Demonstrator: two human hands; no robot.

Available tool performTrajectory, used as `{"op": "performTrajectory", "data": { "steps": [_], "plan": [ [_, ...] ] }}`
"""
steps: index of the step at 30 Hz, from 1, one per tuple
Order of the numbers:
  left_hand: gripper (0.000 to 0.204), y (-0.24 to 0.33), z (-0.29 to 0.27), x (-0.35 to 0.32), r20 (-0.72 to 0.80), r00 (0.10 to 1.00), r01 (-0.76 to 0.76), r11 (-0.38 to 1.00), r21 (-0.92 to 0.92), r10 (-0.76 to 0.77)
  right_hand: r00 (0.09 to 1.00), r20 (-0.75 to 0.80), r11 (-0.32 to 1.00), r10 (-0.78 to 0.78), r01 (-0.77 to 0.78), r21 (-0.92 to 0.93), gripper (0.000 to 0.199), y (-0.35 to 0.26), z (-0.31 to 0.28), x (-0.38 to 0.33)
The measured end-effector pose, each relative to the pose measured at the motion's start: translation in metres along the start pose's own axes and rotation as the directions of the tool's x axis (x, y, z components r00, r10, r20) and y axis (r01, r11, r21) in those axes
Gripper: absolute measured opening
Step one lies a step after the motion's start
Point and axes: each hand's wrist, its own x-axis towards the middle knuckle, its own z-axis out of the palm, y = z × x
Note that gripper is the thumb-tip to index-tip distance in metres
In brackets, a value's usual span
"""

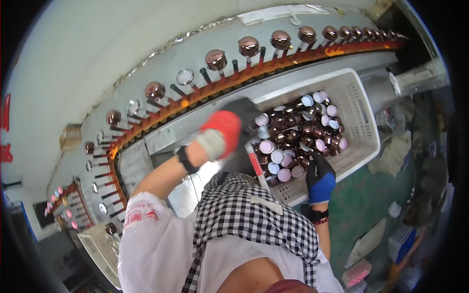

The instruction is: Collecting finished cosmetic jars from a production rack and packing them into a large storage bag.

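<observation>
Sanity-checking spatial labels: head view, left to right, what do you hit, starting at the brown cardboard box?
Brown cardboard box → red-and-black gloved left hand → blue-and-black gloved right hand → pink package → blue-and-white box. Large pale crate left out: it overlaps the right hand's position.

Parts [312,131] brn, L glove [230,126] red/blk, R glove [321,181] blu/blk, apron [229,210] chkd.

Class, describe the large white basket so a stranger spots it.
Find the curved orange rail lined with shiny round pieces. Below its right half sits the large white basket, the right hand over its rim. Unlike the pale crate at lower left, it shows heaped dark glossy parts.
</observation>
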Motion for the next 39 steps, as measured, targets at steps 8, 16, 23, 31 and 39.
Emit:
{"op": "performTrajectory", "data": {
  "steps": [8, 16, 23, 31, 39],
  "plan": [
    [0.067, -0.121, -0.064, 0.119, -0.321, 0.924, 0.289, 0.93, 0.226, -0.209, 0.999, 0.021, 0.996, 0.033, -0.035, 0.077, 0.026, -0.014, 0.0, 0.013],
    [0.045, 0.051, 0.019, 0.082, 0.07, 0.957, -0.285, 0.957, 0.053, 0.281, 0.996, -0.001, 0.996, 0.086, -0.086, 0.016, 0.024, -0.01, -0.011, 0.007],
    [0.067, -0.087, -0.047, 0.215, -0.275, 0.956, 0.215, 0.881, 0.422, -0.102, 0.993, 0.033, 0.991, 0.109, -0.112, 0.08, 0.029, -0.011, -0.009, 0.009],
    [0.035, 0.016, 0.04, 0.127, 0.156, 0.978, -0.184, 0.916, 0.356, 0.136, 0.997, -0.02, 0.997, 0.077, -0.077, 0.004, 0.027, -0.003, -0.01, 0.003],
    [0.079, -0.045, -0.026, 0.269, -0.232, 0.97, 0.15, 0.924, 0.353, -0.069, 0.998, -0.03, 0.998, 0.053, -0.052, 0.035, 0.024, 0.0, -0.008, 0.003]
  ]
}}
